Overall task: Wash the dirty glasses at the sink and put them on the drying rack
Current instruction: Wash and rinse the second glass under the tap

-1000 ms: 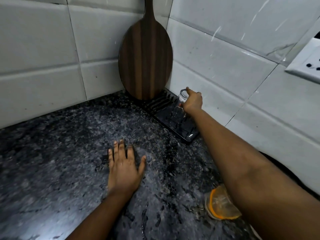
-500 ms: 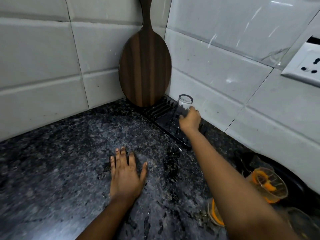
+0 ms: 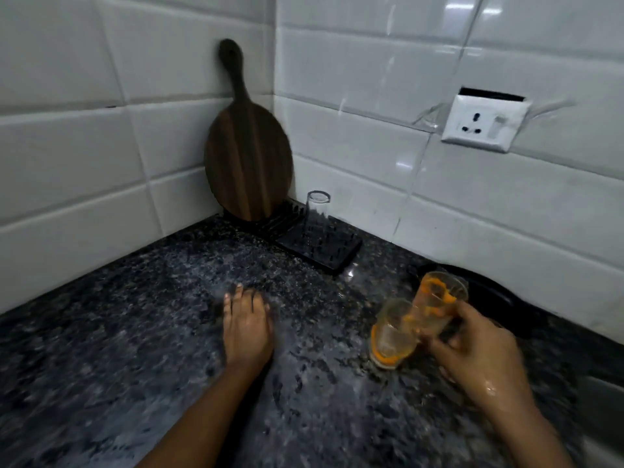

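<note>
The left hand (image 3: 248, 327) lies flat and open on the dark speckled desk (image 3: 118, 349). The right hand (image 3: 479, 352) grips a tilted dirty glass (image 3: 435, 307) streaked with orange; a second dirty glass (image 3: 390, 336) stands just left of it. Beyond both hands, a clean glass (image 3: 317, 211) stands on the black drying rack (image 3: 324, 251), beside a wooden board (image 3: 248, 157) leaning in the corner.

Rack (image 3: 332, 253): front pegs free; clear glass (image 3: 316, 211) & board (image 3: 248, 163) block the rear. Counter (image 3: 135, 315) open betw. left hand (image 3: 247, 329) and rack.
</note>
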Available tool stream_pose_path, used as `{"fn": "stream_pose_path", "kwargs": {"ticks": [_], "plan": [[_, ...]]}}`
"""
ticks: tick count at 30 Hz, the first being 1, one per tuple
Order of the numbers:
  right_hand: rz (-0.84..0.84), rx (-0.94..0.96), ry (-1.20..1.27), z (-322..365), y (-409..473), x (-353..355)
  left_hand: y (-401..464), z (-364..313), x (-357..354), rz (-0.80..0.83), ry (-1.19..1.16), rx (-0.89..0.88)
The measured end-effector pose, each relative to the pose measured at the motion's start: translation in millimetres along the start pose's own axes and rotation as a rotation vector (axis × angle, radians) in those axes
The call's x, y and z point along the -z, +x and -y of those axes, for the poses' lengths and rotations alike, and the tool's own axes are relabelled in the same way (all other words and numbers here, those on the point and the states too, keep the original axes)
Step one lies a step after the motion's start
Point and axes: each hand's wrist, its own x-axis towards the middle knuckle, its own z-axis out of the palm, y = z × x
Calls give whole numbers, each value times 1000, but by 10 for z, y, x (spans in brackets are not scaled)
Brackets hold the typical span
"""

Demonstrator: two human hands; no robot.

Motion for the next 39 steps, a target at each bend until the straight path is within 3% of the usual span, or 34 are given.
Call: {"fn": "stream_pose_path", "kwargs": {"ticks": [3,5,7,10,15,20,23,28,34,39], "plan": [[147,-211,-338,-398,-146,228,-461,-328,59,-26,-294,-62],[257,-204,-310,-586,-166,160,-785,-589,57,75,-439,-100],[262,-134,-243,-684,-117,-48,-1023,-803,37,169,-500,-128],[177,-139,-205,-777,-100,-303,-1229,-1088,20,271,-519,-172],[-139,-96,-157,-954,-123,-282,-1377,-1382,-52,267,-489,-205],[-67,11,-62,-1261,50,-166,-1591,-1777,-154,267,-460,-168],[-48,97,210,-1538,58,-74,-1746,-2078,-221,294,-437,-115],[-134,-9,466,-2383,-270,396,-2105,-2729,-390,340,-445,-107],[-382,-171,359,-3506,-394,1331,-2168,-3877,-656,476,-605,-53],[-420,-118,205,-3864,-339,1782,-1726,-4920,-808,441,-486,-228]]}}
